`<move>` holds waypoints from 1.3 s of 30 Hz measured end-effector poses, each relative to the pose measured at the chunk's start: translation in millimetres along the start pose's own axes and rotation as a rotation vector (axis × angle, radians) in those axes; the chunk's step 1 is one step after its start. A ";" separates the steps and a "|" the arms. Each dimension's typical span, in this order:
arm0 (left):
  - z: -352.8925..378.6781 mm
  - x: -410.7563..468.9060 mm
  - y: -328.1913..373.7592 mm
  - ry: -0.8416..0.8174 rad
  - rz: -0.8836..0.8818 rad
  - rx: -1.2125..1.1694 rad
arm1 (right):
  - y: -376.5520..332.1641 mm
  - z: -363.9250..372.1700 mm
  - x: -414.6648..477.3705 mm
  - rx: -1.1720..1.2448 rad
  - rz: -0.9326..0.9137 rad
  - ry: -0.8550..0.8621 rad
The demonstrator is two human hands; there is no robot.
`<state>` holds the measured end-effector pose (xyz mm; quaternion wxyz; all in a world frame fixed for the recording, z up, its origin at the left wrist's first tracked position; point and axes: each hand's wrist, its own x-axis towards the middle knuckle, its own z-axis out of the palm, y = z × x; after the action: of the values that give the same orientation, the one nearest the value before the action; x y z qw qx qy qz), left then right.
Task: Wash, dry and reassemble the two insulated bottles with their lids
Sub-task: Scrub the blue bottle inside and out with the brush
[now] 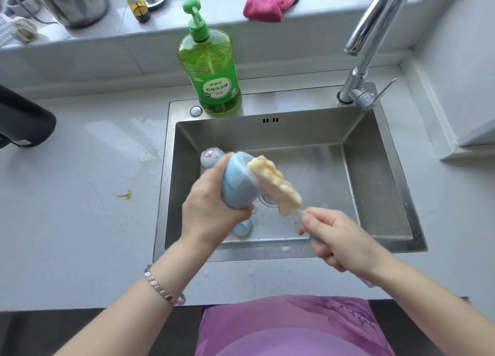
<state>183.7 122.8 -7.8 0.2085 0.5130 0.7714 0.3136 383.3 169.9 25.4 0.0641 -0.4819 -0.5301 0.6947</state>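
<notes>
While the blue bottle (237,186) hangs over the sink (375,181), clasped in the left hand (211,211), the right hand (337,237) grips a sponge brush (276,184) against it. Washing seems midway, a pale part (210,157) and a small blue part (242,228) lie below, and drying and reassembly remain.

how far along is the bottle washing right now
Early. Looks done: things are apart, with a small blue piece and a pale round piece lying in the sink. In hand: the left hand grips the blue bottle while the right hand scrubs it with a soapy sponge brush. Left: rinsing, the other parts, drying (pink cloth lies on the sill), reassembly.
</notes>
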 end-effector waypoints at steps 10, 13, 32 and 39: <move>-3.1 8.8 4.7 -0.020 0.090 0.178 | -2.9 6.0 3.0 0.026 -0.015 0.033; -1.5 4.5 4.6 -0.016 0.241 0.261 | 1.1 -3.6 9.4 0.038 0.034 0.084; 6.1 3.2 -13.2 -0.062 0.677 0.567 | 14.3 -0.4 30.4 0.280 0.089 0.055; 12.4 10.5 -7.6 -0.086 0.779 0.616 | 13.8 12.2 44.4 0.268 0.089 0.055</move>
<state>182.6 133.7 -22.0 -0.0537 0.8132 0.5700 0.1044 356.7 182.3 -12.6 0.1113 -0.5109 -0.4086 0.7481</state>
